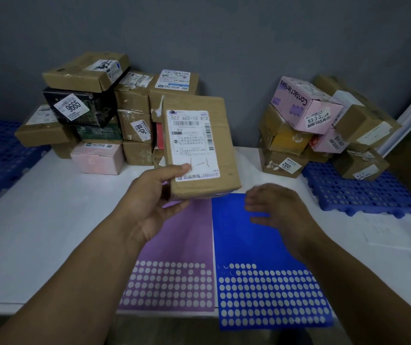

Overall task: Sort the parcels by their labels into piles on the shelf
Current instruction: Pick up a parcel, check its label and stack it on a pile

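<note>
Parcel (199,148) pinched upright by left hand (154,202) for label reading; right hand (274,210), blurred, apparently spread. Next: choose its pile.

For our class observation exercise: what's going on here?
A person's left hand holds a brown parcel upright, label facing the camera, above the white table. The right hand, open, hovers over a blue sticker sheet beside a purple sheet. More parcels are stacked in a left pile and a right pile at the back.
</note>
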